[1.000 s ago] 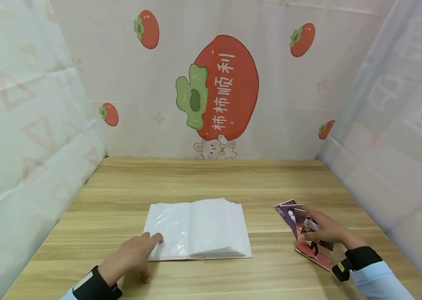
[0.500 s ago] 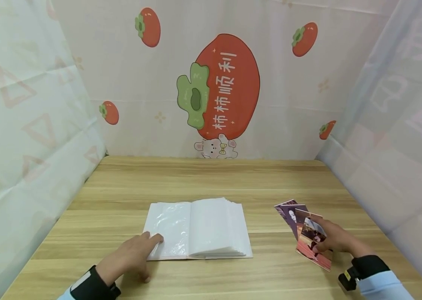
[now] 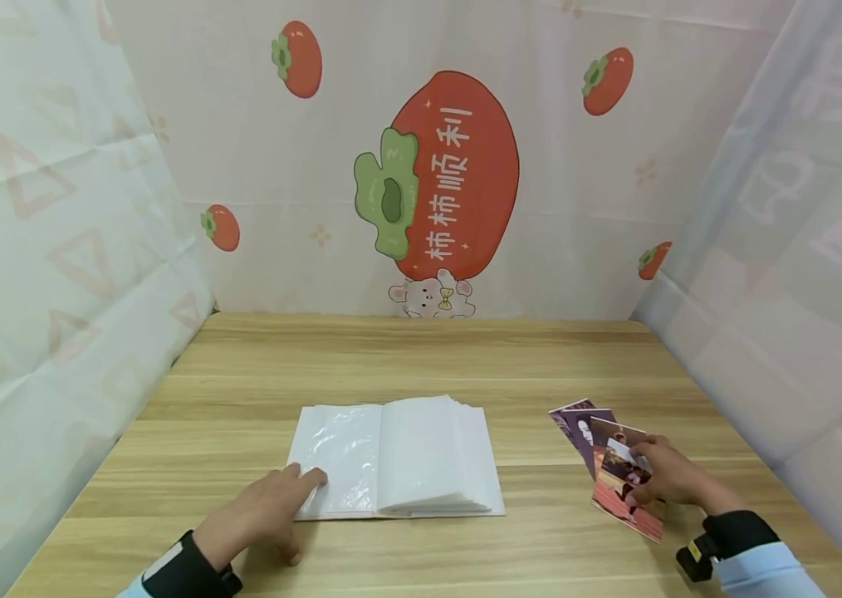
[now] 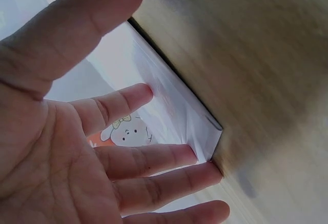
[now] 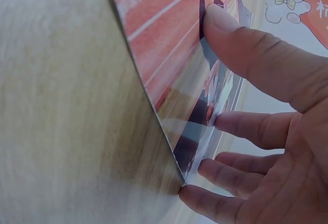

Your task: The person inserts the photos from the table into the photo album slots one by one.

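An open photo album (image 3: pixel 421 457) with clear plastic pockets lies on the table. My left hand (image 3: pixel 260 508) rests on its left page near the lower-left corner; in the left wrist view its fingertips (image 4: pixel 141 95) lie at the glossy sleeve's corner, fingers extended. Farther right, several photos (image 3: pixel 600 473) overlap in a fan, the uppermost with a red running track (image 5: pixel 159 34). My right hand (image 3: pixel 671 477) is over their right side. In the right wrist view the thumb (image 5: pixel 220 21) touches the top photo's face, while the other fingertips (image 5: pixel 192 193) touch along its edge.
The wooden table (image 3: pixel 421 357) extends to a back curtain (image 3: pixel 264 166) printed with persimmons. Fabric side walls, the left one (image 3: pixel 55 249) and the right one (image 3: pixel 802 249), hem in the table. Both wrists wear black straps.
My right hand has shifted slightly right across the photos, from over their middle to their right edge, uncovering more of the top photo. My left hand and the album stay put.
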A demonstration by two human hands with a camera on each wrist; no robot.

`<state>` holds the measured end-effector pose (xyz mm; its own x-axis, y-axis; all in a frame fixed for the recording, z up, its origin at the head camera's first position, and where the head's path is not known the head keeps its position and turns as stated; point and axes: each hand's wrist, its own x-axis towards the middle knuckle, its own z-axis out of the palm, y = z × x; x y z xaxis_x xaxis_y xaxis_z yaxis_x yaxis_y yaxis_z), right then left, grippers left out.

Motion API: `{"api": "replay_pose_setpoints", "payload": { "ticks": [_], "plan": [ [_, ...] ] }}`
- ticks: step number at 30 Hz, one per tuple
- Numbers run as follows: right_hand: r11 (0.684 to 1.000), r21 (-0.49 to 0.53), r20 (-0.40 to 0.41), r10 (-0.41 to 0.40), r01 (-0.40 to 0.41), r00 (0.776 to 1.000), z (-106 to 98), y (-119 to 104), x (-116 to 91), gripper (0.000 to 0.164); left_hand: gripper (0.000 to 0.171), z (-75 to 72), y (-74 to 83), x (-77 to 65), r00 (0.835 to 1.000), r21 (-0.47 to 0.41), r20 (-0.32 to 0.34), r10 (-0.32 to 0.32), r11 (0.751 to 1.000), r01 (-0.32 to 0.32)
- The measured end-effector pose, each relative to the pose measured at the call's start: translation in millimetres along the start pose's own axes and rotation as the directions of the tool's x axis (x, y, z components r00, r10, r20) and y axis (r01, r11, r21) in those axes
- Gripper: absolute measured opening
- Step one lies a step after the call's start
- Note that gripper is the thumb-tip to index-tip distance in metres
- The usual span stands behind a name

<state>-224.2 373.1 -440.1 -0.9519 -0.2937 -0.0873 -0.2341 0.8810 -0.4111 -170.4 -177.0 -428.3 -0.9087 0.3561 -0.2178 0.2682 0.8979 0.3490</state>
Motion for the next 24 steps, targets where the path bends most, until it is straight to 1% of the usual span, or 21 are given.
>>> {"api": "replay_pose_setpoints", "payload": {
  "ticks": [6, 9, 13, 16, 21, 24],
  "plan": [
    [1.000, 0.002, -0.005, -0.006, 0.006, 1.000, 1.8, 0.9, -1.2, 0.070, 0.082, 2.8, -3.2, 1.3, 1.000, -0.008, -0.007, 0.006, 1.000, -0.006],
    [1.000, 0.007, -0.014, -0.003, 0.003, 1.000, 2.3, 1.1, -2.3, 0.066, 0.082, 3.0, -3.2, 1.6, 1.000, -0.006, -0.007, 0.006, 1.000, -0.006],
    [0.999, 0.030, -0.018, 0.020, -0.020, 1.000, 2.6, 0.0, -3.4, 0.056, 0.082, 3.2, -3.2, 0.9, 1.000, -0.004, -0.008, 0.004, 1.000, -0.004],
    [0.999, 0.037, -0.020, 0.021, -0.020, 1.000, 3.2, -0.3, -4.1, 0.051, 0.082, 2.6, -3.0, 0.2, 1.000, -0.007, -0.008, 0.005, 1.000, -0.005],
    [0.999, 0.036, -0.021, 0.029, -0.028, 0.999, 2.8, 0.3, -4.0, 0.051, 0.082, 2.1, -3.3, -0.8, 1.000, -0.016, -0.013, 0.016, 1.000, -0.017],
    [0.999, 0.024, -0.024, 0.031, -0.031, 0.999, 1.7, 0.9, -3.3, 0.057, 0.082, 2.4, -3.8, -1.0, 1.000, -0.020, -0.016, 0.023, 1.000, -0.023]
  ]
}}
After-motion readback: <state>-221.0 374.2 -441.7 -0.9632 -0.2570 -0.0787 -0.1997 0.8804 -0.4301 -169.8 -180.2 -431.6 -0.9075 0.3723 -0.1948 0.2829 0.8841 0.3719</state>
